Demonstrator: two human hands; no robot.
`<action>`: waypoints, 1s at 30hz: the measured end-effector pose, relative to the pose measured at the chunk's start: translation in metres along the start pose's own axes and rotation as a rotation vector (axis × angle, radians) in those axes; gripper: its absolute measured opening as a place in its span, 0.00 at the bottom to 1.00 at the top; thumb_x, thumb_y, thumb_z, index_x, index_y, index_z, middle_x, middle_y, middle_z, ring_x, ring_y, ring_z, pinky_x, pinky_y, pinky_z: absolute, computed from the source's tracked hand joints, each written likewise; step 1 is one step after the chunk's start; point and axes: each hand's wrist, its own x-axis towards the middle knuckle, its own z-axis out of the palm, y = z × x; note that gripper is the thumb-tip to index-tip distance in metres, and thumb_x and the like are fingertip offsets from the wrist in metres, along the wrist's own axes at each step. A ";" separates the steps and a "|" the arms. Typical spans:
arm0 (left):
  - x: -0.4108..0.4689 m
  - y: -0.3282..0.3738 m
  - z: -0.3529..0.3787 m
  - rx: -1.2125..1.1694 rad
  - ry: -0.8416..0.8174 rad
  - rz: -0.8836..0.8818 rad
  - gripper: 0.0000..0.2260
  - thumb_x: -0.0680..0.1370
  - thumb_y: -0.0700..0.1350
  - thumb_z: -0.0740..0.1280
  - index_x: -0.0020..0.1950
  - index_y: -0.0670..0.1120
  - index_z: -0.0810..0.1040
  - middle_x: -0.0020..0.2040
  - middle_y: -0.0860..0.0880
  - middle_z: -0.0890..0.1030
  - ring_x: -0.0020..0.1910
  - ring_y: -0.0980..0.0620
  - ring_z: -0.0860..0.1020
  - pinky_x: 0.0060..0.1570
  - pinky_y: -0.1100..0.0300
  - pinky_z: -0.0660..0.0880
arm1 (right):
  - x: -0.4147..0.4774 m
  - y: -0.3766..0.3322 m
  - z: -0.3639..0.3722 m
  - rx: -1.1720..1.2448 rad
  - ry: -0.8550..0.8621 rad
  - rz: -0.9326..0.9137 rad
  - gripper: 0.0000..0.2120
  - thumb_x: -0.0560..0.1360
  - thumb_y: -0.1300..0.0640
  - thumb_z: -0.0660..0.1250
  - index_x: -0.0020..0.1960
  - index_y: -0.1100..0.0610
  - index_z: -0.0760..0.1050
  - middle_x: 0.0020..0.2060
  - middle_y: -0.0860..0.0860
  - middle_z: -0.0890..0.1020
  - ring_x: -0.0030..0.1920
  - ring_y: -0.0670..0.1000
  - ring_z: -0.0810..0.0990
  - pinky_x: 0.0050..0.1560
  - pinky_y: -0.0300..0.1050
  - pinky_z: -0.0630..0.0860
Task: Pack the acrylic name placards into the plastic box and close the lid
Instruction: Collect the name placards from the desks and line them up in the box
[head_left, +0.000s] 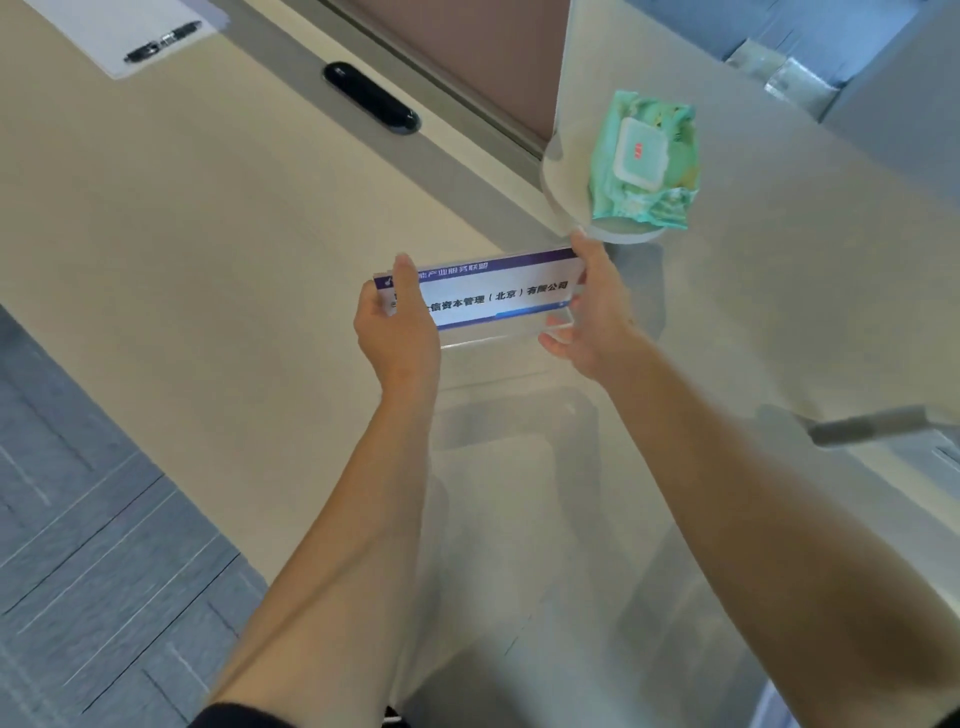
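Pale bench (182, 234) beside grey carpet: one placard held over the clear box.

The acrylic name placard (493, 291) is off the bench with its printed face towards the camera, grasped at both short ends. The left hand (397, 332) pinches one end, thumb across the face, and the right hand (592, 322) clasps the other. The plastic box (519, 441) sits just below and nearer the person (blur hides its rim, and I cannot make out a lid). I would line the placard up with the box's long side, lower it level, and let go only once it rests. A wipes pack (647, 161) and a pen (163, 41) lie well apart, farther back.
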 end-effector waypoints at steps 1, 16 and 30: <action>-0.010 0.007 -0.003 -0.003 -0.006 -0.017 0.13 0.77 0.54 0.66 0.36 0.50 0.70 0.32 0.55 0.72 0.31 0.58 0.73 0.34 0.65 0.70 | -0.011 0.001 -0.008 0.007 -0.003 -0.008 0.25 0.71 0.34 0.67 0.58 0.51 0.78 0.52 0.49 0.82 0.54 0.54 0.78 0.48 0.52 0.74; -0.275 0.055 -0.021 0.090 -0.625 -0.088 0.12 0.79 0.55 0.62 0.38 0.53 0.78 0.35 0.55 0.83 0.37 0.58 0.79 0.53 0.50 0.75 | -0.209 -0.037 -0.204 0.038 0.158 -0.300 0.18 0.70 0.37 0.68 0.48 0.50 0.77 0.40 0.50 0.84 0.43 0.52 0.82 0.41 0.50 0.77; -0.420 0.053 -0.065 0.436 -1.529 -0.097 0.47 0.57 0.63 0.78 0.74 0.55 0.64 0.57 0.46 0.78 0.49 0.46 0.79 0.62 0.41 0.73 | -0.371 0.004 -0.314 -0.004 0.251 -0.489 0.19 0.64 0.39 0.71 0.48 0.51 0.78 0.45 0.50 0.78 0.41 0.56 0.74 0.39 0.49 0.73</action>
